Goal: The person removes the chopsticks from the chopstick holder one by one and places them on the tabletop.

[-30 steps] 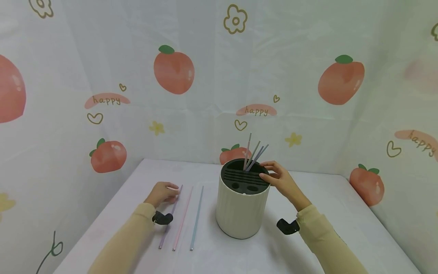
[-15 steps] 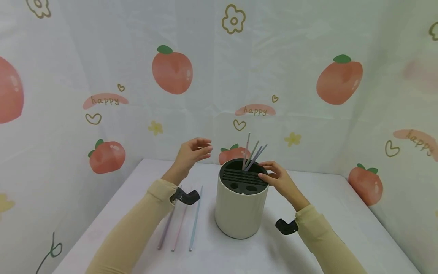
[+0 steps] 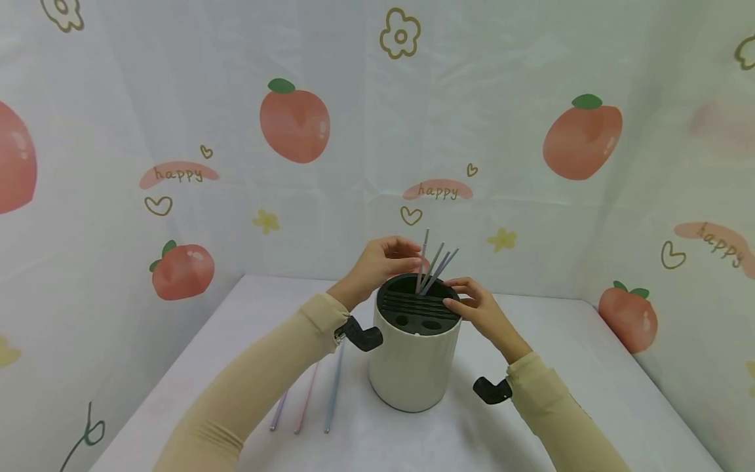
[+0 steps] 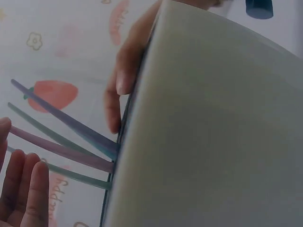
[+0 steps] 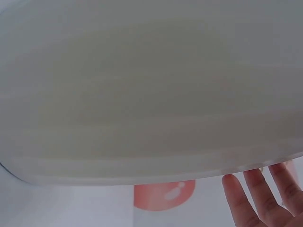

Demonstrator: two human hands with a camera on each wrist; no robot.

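Note:
A cream round knife holder (image 3: 411, 367) with a black slotted top stands upright on the table. Several thin straws, pink, green and purple-blue, lean out of its large rear opening. My left hand (image 3: 386, 262) is at the upper part of the pink straw (image 4: 61, 150); in the left wrist view its thumb and fingers are spread apart around the straw ends. My right hand (image 3: 476, 307) rests on the holder's right rim, thumb over the black top. In the right wrist view its straight fingers (image 5: 258, 196) touch the edge of the cream wall.
Purple (image 3: 278, 413), pink (image 3: 307, 400) and blue (image 3: 333, 393) straws lie side by side on the white table (image 3: 531, 419), left of the holder, partly under my left forearm. A white curtain with fruit prints (image 3: 354, 131) surrounds the table.
My left hand has risen from the purple straw on the table and moved right to the straws in the holder. The three lying straws and my right hand have stayed in place.

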